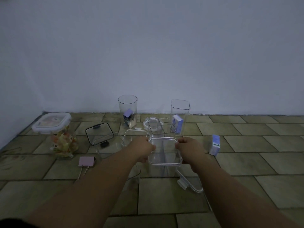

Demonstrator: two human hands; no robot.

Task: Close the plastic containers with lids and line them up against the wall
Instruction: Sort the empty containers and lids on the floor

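Clear lid | left hand, right hand fingers gripping | six containers

Dim, clear plastic hard to read.
Left hand fingertips hidden behind container; box print too small.

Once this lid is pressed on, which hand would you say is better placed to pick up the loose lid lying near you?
Probably the right hand: the loose lid lies on the floor just below its wrist, while the left hand is across the container.
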